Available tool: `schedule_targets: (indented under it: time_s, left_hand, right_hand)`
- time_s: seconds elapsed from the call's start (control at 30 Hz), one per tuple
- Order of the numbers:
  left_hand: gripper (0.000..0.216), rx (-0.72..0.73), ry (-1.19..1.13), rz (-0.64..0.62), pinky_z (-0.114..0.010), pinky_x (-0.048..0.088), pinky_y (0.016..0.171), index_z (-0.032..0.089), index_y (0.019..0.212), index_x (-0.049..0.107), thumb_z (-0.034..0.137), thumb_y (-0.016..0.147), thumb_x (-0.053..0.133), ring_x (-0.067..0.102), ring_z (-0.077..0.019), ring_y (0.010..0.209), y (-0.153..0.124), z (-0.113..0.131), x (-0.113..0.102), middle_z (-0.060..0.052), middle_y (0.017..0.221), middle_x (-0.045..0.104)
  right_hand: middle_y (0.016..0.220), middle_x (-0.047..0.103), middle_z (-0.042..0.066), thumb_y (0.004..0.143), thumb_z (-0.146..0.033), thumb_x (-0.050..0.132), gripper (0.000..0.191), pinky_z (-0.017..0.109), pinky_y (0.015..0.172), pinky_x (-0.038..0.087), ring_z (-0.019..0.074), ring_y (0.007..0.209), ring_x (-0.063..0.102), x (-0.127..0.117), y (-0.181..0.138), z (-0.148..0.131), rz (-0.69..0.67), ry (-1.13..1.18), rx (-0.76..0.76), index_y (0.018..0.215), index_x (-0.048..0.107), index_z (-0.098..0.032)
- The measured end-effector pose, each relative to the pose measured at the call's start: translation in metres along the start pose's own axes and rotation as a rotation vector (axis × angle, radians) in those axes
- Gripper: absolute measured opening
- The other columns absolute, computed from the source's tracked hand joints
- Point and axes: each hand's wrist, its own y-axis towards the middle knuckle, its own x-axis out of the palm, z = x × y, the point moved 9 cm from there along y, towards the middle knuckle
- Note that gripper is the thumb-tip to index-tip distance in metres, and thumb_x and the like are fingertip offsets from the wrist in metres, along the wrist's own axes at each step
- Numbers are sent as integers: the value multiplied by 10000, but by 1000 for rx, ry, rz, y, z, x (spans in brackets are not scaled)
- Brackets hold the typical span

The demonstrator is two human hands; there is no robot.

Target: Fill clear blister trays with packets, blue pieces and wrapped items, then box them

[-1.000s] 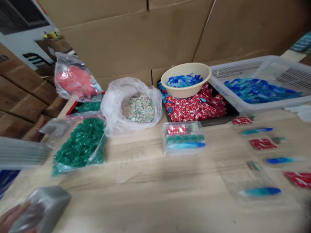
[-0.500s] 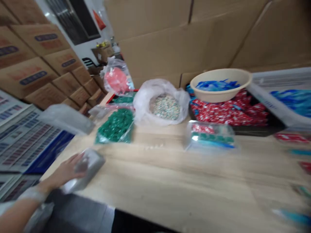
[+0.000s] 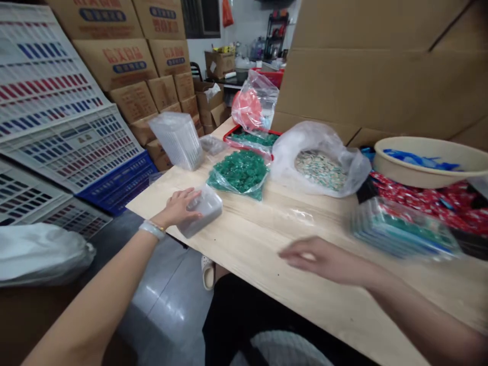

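Note:
My left hand [image 3: 178, 207] rests on a small stack of clear plastic boxes [image 3: 202, 209] near the left corner of the wooden table [image 3: 305, 284], with fingers curled over its top. My right hand [image 3: 324, 260] hovers flat above the table's middle, fingers stretched out and empty, slightly blurred. A filled clear box [image 3: 400, 231] with red, green and blue items lies to the right of it. A bag of green pieces [image 3: 239, 173] and a white bag of mixed small pieces [image 3: 318, 163] sit behind.
A taller stack of clear boxes [image 3: 177, 140] stands at the table's far left edge. A beige bowl [image 3: 427, 161] of blue items sits over red packets [image 3: 430, 201]. A bag with red contents [image 3: 253, 101], cardboard walls and cartons, and plastic crates [image 3: 57, 132] surround the table.
The view swung left. My left hand stays on the clear boxes at the table's corner. My right hand has come into view over the middle of the table.

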Motion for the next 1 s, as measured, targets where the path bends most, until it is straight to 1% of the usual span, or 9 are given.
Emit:
schedule_targets:
  time_s: [0.03,0.17,0.33,0.43,0.57,0.7,0.77,0.87,1.0]
  left_hand:
    - [750,-6,-10,6,-482,239,950,312,1311,302,601,650,505,244,-343,1214,-1,1,-1,-64,1399,244]
    - [753,-29,-65,106,-495,229,964,262,1307,304,500,642,566,283,-328,1204,-10,10,-5,-87,1374,290]
    - [186,21,-66,192,-571,75,1001,206,875,583,277,710,532,157,-324,1283,-19,32,4,-69,1354,329]
    - [117,82,-88,189,-547,79,1020,177,730,575,207,749,463,178,-294,1288,-18,39,1,-73,1333,365]
    - [179,85,-168,293,-485,184,1033,169,734,557,243,799,407,238,-243,1277,-27,46,-44,-90,1306,396]
    - [147,167,-276,373,-451,184,1059,217,749,559,254,805,428,322,-203,1237,-54,90,-70,-40,1222,491]
    - [130,276,-359,279,-415,204,1065,240,784,570,221,799,442,351,-184,1217,-65,128,-46,-19,1181,526]
    - [128,399,-405,50,-432,209,1058,219,847,582,199,776,478,305,-206,1243,-71,177,23,-46,1226,493]
    - [186,414,-368,-72,-494,136,1045,185,827,590,313,695,615,227,-267,1269,-52,196,85,-69,1342,360]
  right_hand:
    - [833,664,16,772,-416,497,255,286,683,479,158,742,597,28,39,-28,-165,26,-164,853,664,-241]
    - [968,630,70,831,-216,437,239,294,814,400,160,915,548,94,151,-92,-191,-204,-490,982,615,-163]
    - [860,588,77,802,-187,481,144,308,738,340,180,849,510,143,183,-96,-294,-590,-707,840,612,-142]
    - [837,574,56,813,-212,479,134,299,718,304,168,824,491,142,188,-96,-309,-586,-760,829,600,-156]
    - [830,550,41,831,-223,457,142,292,687,273,155,798,453,108,192,-119,-180,-505,-806,844,589,-175]
    - [728,525,27,862,-164,371,219,305,660,261,149,730,418,65,136,-123,-70,-455,-881,748,558,-171]
    - [691,514,20,866,-154,357,230,303,649,268,142,697,404,63,91,-97,-123,-417,-850,749,554,-172]
    - [705,523,29,859,-139,356,218,306,653,284,142,690,397,87,31,-36,-220,-432,-797,784,560,-155]
    - [722,542,36,860,-186,384,215,311,661,294,153,714,415,124,7,26,-303,-506,-709,767,576,-157]
